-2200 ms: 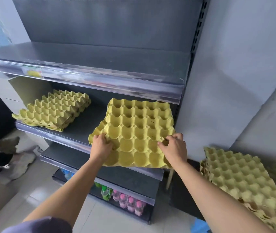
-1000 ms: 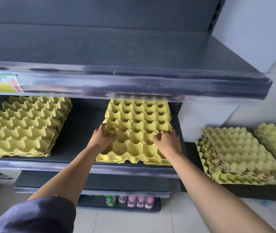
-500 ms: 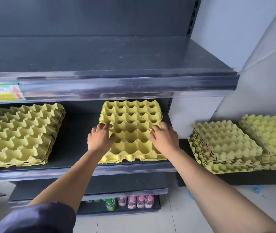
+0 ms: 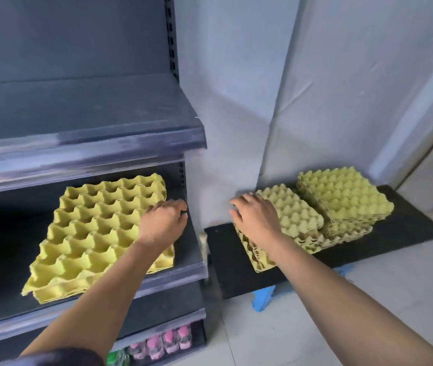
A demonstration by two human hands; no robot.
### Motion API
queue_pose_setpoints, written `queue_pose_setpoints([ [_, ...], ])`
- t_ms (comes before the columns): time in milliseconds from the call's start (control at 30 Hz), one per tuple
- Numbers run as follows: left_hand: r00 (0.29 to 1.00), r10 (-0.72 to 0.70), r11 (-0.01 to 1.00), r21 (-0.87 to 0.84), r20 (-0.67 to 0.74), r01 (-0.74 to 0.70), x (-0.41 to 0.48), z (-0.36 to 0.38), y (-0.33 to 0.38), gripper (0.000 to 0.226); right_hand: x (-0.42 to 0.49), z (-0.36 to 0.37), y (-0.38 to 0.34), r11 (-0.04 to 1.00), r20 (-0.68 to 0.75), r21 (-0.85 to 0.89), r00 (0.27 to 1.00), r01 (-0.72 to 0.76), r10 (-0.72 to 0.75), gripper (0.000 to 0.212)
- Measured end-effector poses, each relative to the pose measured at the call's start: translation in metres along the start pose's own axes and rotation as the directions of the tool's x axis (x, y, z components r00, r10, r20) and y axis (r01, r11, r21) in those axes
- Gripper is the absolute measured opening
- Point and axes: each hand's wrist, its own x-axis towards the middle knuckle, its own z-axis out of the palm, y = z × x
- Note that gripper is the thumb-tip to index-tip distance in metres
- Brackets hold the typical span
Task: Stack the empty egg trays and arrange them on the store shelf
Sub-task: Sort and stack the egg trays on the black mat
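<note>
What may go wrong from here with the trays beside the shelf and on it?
1. The near stack on the black board is uneven, with lower trays sticking out at the front. Lifted by the right hand alone, it may slide apart.
2. The board seems to rest on a small blue support, so pressing down could tip it.
3. The left hand is at the edge of the shelf stack and could push it askew.

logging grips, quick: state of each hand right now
left hand: open, at right edge of the shelf tray, gripping nothing
right hand: open, fingers spread over the tray stack beside the shelf
</note>
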Motion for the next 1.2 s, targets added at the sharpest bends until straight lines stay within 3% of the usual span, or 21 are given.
queue_pose_setpoints([
  [300,0.993,0.114,0.993,-0.039,0.032,-0.113,0.045,0.067,0.173,0.030,-0.051,-0.016,0.206,0.998,-0.009,-0.033,0.998,-0.058,0.058,0.017],
  [500,0.989,0.140,0.987,-0.086,0.041,-0.136,0.077,0.096,0.247,0.028,-0.052,-0.003,0.287,0.996,0.031,-0.037,0.996,-0.082,0.083,0.017],
  [800,0.982,0.189,0.977,-0.100,-0.030,-0.191,0.150,0.144,0.277,0.015,-0.005,0.040,0.360,0.996,0.095,-0.016,0.991,-0.092,0.093,0.022],
  [900,0.986,0.158,0.984,-0.098,0.054,-0.152,0.177,0.161,0.280,0.029,0.014,0.053,0.374,0.996,0.151,0.002,0.984,-0.092,0.091,0.028],
  [1067,0.982,0.116,0.990,-0.096,0.149,-0.103,0.212,0.189,0.282,0.027,0.046,0.084,0.389,0.996,0.250,0.062,0.967,-0.068,0.051,0.031],
  [1200,0.988,0.040,0.994,-0.107,0.148,-0.025,0.211,0.206,0.275,0.023,0.064,0.106,0.394,0.994,0.318,0.107,0.948,-0.020,-0.015,0.032],
])
